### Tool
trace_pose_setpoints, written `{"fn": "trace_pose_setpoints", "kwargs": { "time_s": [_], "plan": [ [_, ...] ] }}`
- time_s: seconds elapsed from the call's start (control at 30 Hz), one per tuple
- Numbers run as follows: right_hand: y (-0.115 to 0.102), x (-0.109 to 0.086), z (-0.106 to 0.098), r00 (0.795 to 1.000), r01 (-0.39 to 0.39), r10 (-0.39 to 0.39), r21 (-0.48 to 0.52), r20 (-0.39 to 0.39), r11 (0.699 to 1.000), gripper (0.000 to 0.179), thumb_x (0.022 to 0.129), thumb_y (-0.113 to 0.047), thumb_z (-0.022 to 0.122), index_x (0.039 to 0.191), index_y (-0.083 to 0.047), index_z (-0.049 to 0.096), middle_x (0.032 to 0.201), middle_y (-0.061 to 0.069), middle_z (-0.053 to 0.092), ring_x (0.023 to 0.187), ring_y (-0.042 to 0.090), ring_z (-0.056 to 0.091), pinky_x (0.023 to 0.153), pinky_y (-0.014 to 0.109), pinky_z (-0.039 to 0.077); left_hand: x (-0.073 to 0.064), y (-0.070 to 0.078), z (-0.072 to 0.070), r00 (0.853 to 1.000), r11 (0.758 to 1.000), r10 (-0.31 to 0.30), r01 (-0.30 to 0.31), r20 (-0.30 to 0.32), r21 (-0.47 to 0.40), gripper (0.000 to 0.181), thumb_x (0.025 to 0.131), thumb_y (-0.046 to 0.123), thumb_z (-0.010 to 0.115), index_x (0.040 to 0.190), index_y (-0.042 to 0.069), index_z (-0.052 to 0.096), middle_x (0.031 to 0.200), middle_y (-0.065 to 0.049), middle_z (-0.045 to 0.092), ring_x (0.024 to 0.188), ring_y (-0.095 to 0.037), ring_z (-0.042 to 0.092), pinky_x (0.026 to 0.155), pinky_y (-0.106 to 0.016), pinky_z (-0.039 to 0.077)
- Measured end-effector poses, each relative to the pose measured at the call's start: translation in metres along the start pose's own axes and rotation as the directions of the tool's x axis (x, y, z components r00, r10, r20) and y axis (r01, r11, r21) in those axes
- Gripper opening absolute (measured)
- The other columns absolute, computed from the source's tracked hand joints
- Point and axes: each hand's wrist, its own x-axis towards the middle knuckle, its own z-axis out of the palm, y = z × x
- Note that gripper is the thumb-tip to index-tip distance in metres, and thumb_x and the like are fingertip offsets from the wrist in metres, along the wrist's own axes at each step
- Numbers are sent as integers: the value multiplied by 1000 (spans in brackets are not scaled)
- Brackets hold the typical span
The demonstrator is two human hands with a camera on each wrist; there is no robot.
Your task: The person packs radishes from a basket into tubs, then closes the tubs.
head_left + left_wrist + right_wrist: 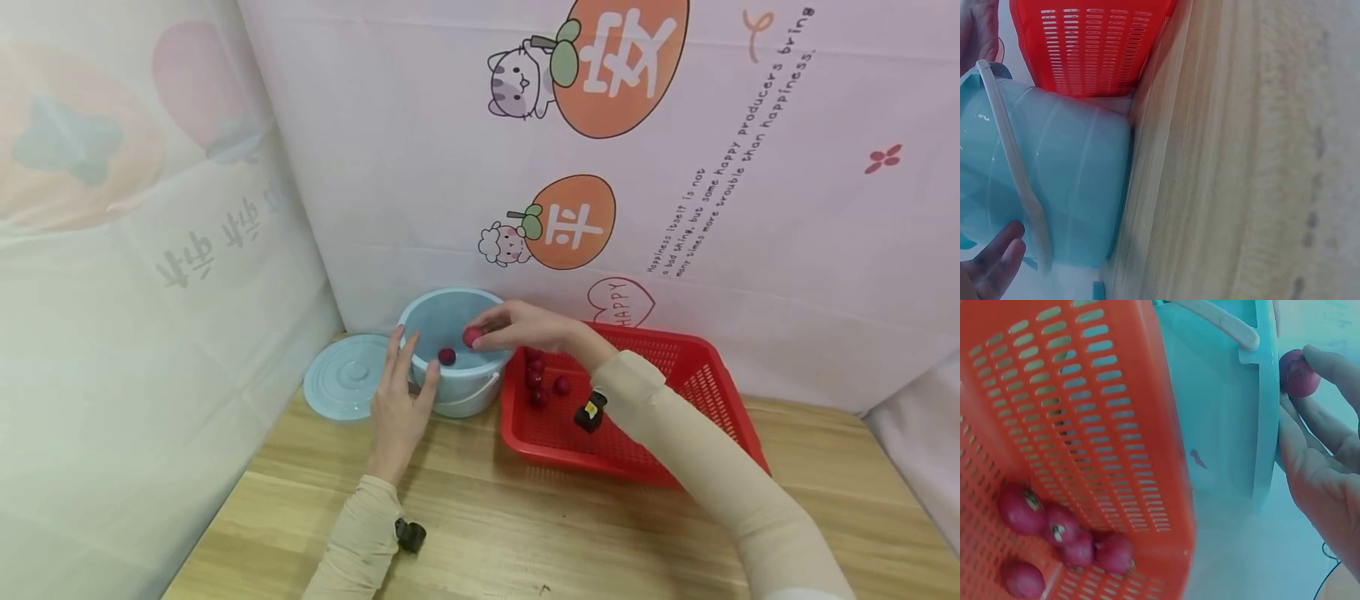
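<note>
We are looking at a pale cloth [420, 150] printed with cartoon fruit, filling the upper part of the head view. Below it, a wooden table [465, 517] is spanning the bottom of the frame. Right of centre, a red slotted basket [555, 454] is sitting under the person's right forearm. Just beside it, at the centre, a light blue bucket [450, 387] is standing upright without its lid, its pale handle [1016, 156] hanging down the side. The round blue lid [345, 375] is lying to the left of the bucket.

The left hand [401, 408] is resting against the bucket's left side with fingers spread and fairly straight; we are finding the left wrist view too dim to judge how firmly. The right hand [517, 327] is pinching one small red ball [472, 336], apparently a radish, at the bucket's mouth. Each wrist is carrying a small black device [411, 535]. A darker red ball [447, 357] is lying inside the bucket, and we are counting five loose red balls [1060, 522] at lower left in the right wrist view, resting inside the basket.
</note>
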Motion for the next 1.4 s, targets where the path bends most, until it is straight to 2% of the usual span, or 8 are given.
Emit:
{"fn": "trace_pose_setpoints", "kwargs": {
  "time_s": [0.13,0.27,0.47,0.6,0.77,1.07,1.23,1.4],
  "plan": [
    [-7,6,-1,999,-2,5,-71,39,997,39,99,-20,74,136,-9,71,126,6,73,118,24,65,101,41,55,0,0,0,1000,1000,-4,4,-6,5,61,106,48,57,160,21,49,171,7,32,68,-13,62,57,-30,49],
    [-13,12,-2,995,-16,26,-105,96,994,34,99,-15,74,131,-5,73,121,7,75,113,23,67,98,37,56,0,0,0,1000,1000,-4,4,-14,10,61,106,49,57,159,20,49,171,7,33,68,-14,64,57,-32,50],
    [-16,20,-2,985,-18,47,-176,167,984,27,97,-12,75,122,-2,76,113,7,76,108,20,68,96,34,56,0,2,2,1000,1000,-19,19,11,21,62,107,52,55,161,22,47,172,7,31,71,-16,66,60,-34,53],
    [-15,23,0,981,-13,47,-173,191,985,27,97,-11,75,122,1,75,111,7,76,106,23,68,96,35,57,0,2,2,1000,1000,-21,21,15,9,61,107,51,54,160,21,48,172,6,32,71,-17,67,61,-35,53],
    [-11,23,3,981,-17,42,-133,191,991,31,98,-13,74,126,1,74,116,12,76,110,28,68,96,36,57,-2,-1,0,1000,1000,-9,9,5,20,61,107,51,54,161,21,48,172,6,32,68,-16,64,56,-32,50],
    [-12,22,1,988,0,22,-144,153,990,31,98,-13,75,126,-1,73,116,9,75,111,24,69,97,37,57,1,0,2,1000,1000,4,-4,-15,22,61,106,50,56,161,23,47,172,6,32,67,-16,63,54,-32,49],
    [-10,21,2,989,1,19,-136,148,991,32,98,-11,75,128,0,72,118,10,75,113,24,69,99,36,56,1,-2,3,1000,1000,3,-3,-13,23,62,106,51,55,160,21,49,171,6,33,68,-15,65,55,-31,50],
    [-10,19,3,991,0,18,-133,135,991,42,98,-14,75,136,0,68,130,11,72,123,28,65,102,39,55,0,-2,3,1000,1000,-6,6,-4,18,62,107,52,54,160,21,49,172,8,31,69,-15,66,57,-32,51]
  ]
}}
